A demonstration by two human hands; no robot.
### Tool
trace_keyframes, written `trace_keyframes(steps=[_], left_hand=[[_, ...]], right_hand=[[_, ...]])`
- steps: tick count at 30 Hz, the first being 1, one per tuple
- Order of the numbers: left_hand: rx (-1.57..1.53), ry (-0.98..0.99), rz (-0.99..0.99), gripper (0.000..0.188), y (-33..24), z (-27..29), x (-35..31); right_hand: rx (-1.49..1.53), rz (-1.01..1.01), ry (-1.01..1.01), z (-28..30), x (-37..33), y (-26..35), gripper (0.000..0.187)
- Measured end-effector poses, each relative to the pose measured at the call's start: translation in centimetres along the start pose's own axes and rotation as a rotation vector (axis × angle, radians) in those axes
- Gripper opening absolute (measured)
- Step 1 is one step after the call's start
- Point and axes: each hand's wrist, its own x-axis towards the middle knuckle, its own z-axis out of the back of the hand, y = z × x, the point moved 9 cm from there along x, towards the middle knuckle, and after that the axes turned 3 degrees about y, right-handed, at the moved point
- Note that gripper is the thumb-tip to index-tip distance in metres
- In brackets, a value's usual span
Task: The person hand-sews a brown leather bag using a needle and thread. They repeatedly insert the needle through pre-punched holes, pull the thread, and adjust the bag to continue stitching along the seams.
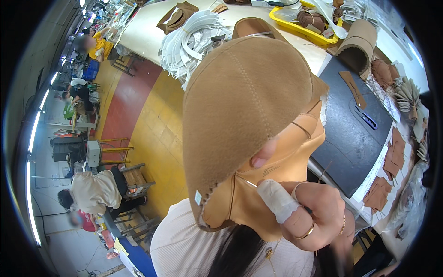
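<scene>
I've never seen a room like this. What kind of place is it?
Probably a shoe or leather-goods workshop. The hands hold a stitched tan suede piece, cut brown pieces lie on the long worktable, and other people work nearby.

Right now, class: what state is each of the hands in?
Left hand: mostly hidden behind the tan suede piece, fingertip against it; grip cannot be told.
Right hand: closed, pinching that piece's lower edge.
</scene>
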Motion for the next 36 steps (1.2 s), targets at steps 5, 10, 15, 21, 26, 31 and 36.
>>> trace_keyframes(steps=[5, 10, 15, 21, 26, 31, 36], left_hand=[[0.003, 0.168, 0.067, 0.017, 0.1, -0.1, 0.4], [-0.011, 0.403, 0.223, 0.017, 0.0, -0.7, 0.6], [-0.004, 0.346, 0.094, 0.016, 0.1, -0.2, 0.4], [0.051, 0.134, 0.214, 0.014, 0.4, -0.2, -0.1], [0.030, 0.011, 0.198, 0.011, 0.5, 0.6, -1.3], [0.173, -0.303, 0.283, 0.013, 1.4, 1.7, -3.6], [0.400, -0.680, 0.755, 0.021, 3.2, 2.2, -6.1]], right_hand=[[-0.014, 0.010, 0.031, -0.2, -0.1, -0.1, 0.047], [0.037, -0.011, 0.071, 0.0, -0.3, 0.0, 0.049], [0.025, -0.003, 0.100, -0.1, -0.3, 0.1, 0.051], [-0.008, 0.003, 0.018, 0.2, -0.2, -0.3, 0.042], [-0.011, -0.006, -0.007, 0.2, -0.1, -0.4, 0.039], [-0.072, -0.043, 0.047, 0.6, -0.3, -2.8, 0.033], [0.107, -0.291, 0.013, 1.8, -4.3, -8.3, 0.028]])
